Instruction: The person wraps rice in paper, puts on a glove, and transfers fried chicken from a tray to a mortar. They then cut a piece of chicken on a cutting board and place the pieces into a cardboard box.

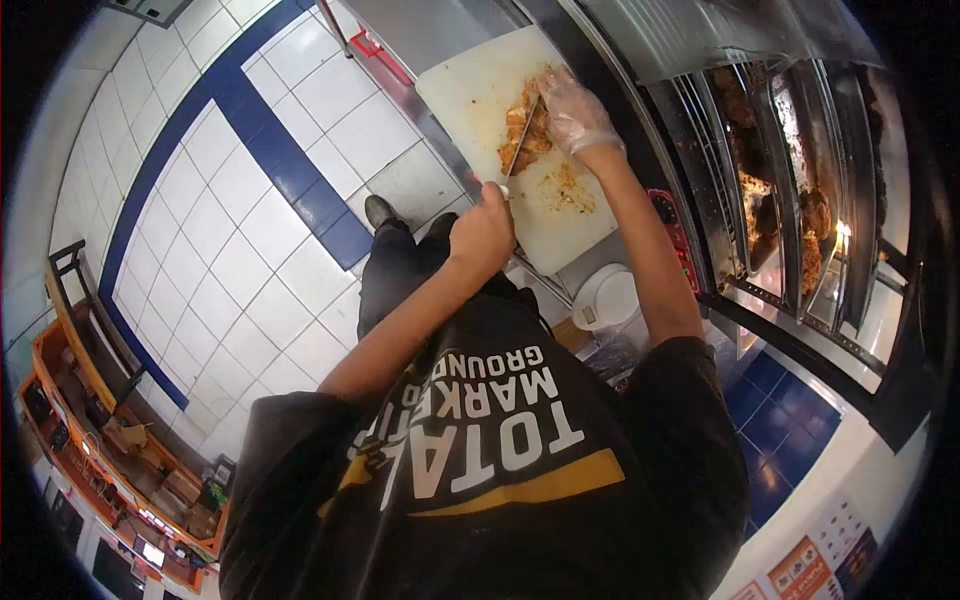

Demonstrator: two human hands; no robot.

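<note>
My left hand, bare, is closed around the light handle of a knife. The blade reaches across a pile of browned cooked meat, which looks like chicken. My right hand wears a clear plastic glove. Its fingers press on the far right side of the meat, close beside the blade, with the fingertips partly hidden. Beneath the meat lies a white cutting board, stained with orange juices. Small scraps and crumbs are scattered on the board nearer to me.
A round white item, possibly a scale or lid, sits by the board's near corner. To the right stands a lit metal rack holding browned meat. A red-handled item lies beyond the board. White floor tiles spread to the left.
</note>
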